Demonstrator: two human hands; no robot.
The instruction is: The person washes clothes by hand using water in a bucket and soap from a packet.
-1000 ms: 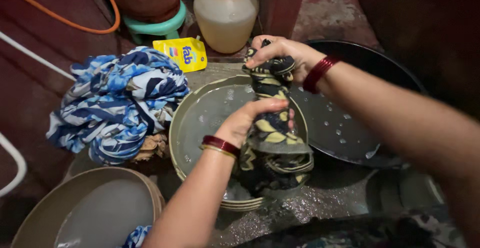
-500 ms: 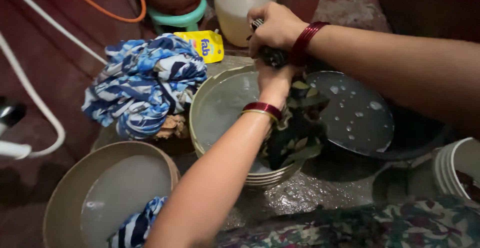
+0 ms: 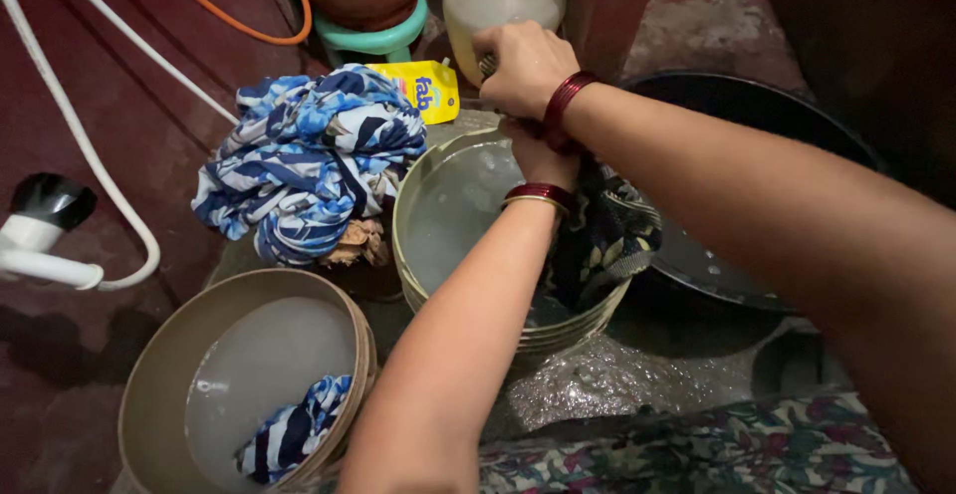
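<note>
Both hands have slid closer together since a sec ago: right hand (image 3: 525, 66) was up near the jug, left further down the cloth, and now the left hand (image 3: 543, 155) sits just under the right, almost touching, w/ the view swung a bit left. Each fist is clamped tight on the dark patterned cloth (image 3: 602, 240), twisted into a rope between them; the rest hangs over the rim and into the middle basin (image 3: 413, 255), which holds soapy water.

To wring it well, I'd say: keep fists near each other like this, turn them opposite ways, hold the twist over the basin so runoff drops back in, not on the wet floor. Work down the hanging part bit by bit.

Nearby: blue-and-white bundle (image 3: 309, 160) heaped left of the basin, yellow pouch (image 3: 423, 91) behind it, pale jug (image 3: 498, 1), black tub (image 3: 797, 125) at right, front basin (image 3: 149, 394) w/ a striped blue cloth (image 3: 294, 434) soaking.
</note>
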